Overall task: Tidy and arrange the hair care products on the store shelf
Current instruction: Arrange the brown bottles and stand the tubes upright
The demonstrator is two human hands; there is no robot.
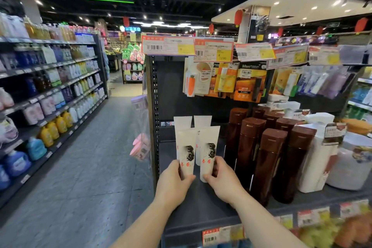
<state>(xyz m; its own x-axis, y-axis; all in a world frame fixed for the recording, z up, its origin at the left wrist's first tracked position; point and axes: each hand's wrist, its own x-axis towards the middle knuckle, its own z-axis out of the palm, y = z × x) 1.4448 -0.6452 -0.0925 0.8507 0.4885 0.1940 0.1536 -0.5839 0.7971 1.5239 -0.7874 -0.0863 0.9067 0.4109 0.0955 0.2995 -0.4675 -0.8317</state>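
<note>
Both hands on the front pair of white plastic tubes printed with a black hair motif and red characters, standing cap-down near the left end of the dark grey metal shelf (203,203). Left hand (174,180) curled round the lower part of the left front tube (186,152), thumb across its face. Right hand (220,177) gripping the lower part of the right front tube (208,151) likewise. Held low, probably to keep the printed faces turned outward and to steer the bases into line. Two matching white tubes (202,122) upright just behind, forming a second row; front pair apparently being squared against them. Whether the bases touch the shelf: cannot tell, fingers cover them. To the right, a block of tall brown plastic bottles with brown caps (267,159) already ranked in rows. Further right, white containers (316,153). Yellow-and-white price tags (213,49) hanging above, near carded items on pegs.
</note>
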